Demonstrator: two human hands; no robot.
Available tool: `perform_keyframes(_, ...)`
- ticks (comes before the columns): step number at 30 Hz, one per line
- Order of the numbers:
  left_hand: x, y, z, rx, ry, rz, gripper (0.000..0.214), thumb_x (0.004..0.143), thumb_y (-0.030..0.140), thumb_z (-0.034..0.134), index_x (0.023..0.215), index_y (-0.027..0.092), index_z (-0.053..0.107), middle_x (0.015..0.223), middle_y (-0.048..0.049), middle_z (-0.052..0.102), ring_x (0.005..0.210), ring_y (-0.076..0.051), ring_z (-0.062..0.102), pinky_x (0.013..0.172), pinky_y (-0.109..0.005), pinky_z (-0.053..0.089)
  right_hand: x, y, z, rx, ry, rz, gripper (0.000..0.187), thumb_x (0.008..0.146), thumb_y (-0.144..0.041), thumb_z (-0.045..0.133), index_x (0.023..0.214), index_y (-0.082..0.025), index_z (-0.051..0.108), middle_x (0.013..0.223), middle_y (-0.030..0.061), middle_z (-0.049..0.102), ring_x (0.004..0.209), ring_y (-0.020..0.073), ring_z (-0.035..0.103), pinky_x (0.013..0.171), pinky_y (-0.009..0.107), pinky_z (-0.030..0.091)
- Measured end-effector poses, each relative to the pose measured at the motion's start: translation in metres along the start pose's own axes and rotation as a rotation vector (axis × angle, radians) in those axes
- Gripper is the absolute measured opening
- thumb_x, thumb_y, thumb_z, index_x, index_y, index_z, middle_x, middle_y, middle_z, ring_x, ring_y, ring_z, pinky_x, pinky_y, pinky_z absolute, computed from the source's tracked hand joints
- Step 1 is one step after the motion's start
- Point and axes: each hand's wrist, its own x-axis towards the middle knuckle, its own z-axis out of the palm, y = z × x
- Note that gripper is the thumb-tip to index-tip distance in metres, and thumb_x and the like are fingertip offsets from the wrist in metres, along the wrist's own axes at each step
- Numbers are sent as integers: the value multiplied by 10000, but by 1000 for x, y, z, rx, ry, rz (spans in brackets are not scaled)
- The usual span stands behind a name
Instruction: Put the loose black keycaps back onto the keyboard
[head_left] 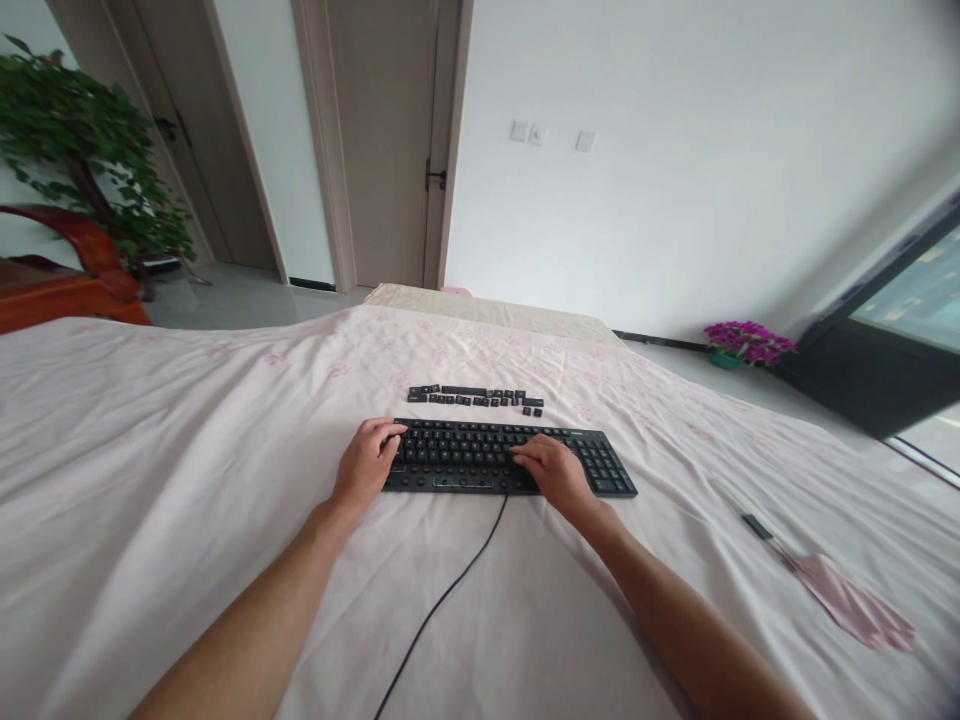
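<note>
A black keyboard (465,480) lies on the pale cloth, its cable side toward me. My left hand (367,455) holds the keyboard's left end, with fingers over the top edge and the thumb near the keys. Over the right part of the main keys, my right hand (553,468) is closed, thumb and fingertips together in a pinch. Whatever is between those fingertips is too small and dark to make out. Just beyond the keyboard, loose black keycaps (465,400) lie in rough rows, among them a long space bar (464,390).
The keyboard's black cable (442,598) runs toward me across the floral cloth (247,470). At the right lies a thin tool with a dark sleeve (757,527), beside a pink cloth (855,600). Farther off are a wooden chair (90,270), a leafy plant (82,150) and purple flowers (750,340).
</note>
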Motion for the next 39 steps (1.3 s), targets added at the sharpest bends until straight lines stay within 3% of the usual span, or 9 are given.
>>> perform_keyframes(7,1,1,-1,5,-3,-1,271,879,229,463,1016,243,697,1161,-46,611,1121,-206,575,1025,-377,445,1,7,7,101,-32,102,205,847,-339,606,953,-260,763,904,35,701,872,200,632,801,313,469)
perform_keyframes(17,0,1,-1,8,3,4,264,884,233,465,1012,236,696,1157,-50,608,1115,-205,578,1013,-370,452,-1,0,0,-157,45,-94,156,860,-302,637,954,-268,756,878,26,681,852,183,583,813,308,422)
perform_keyframes(33,0,0,1,1,10,3,267,871,225,473,1010,247,700,1157,-45,610,1114,-204,582,1017,-370,454,4,-25,-12,-516,-96,-331,108,872,-254,636,840,-242,739,810,39,630,817,190,510,710,323,315)
perform_keyframes(39,0,0,1,4,13,3,268,874,227,468,1010,248,698,1156,-49,610,1111,-207,583,1017,-383,455,-1,-14,-10,-325,-27,-190,156,895,-281,598,938,-253,745,854,35,650,821,179,555,750,300,390)
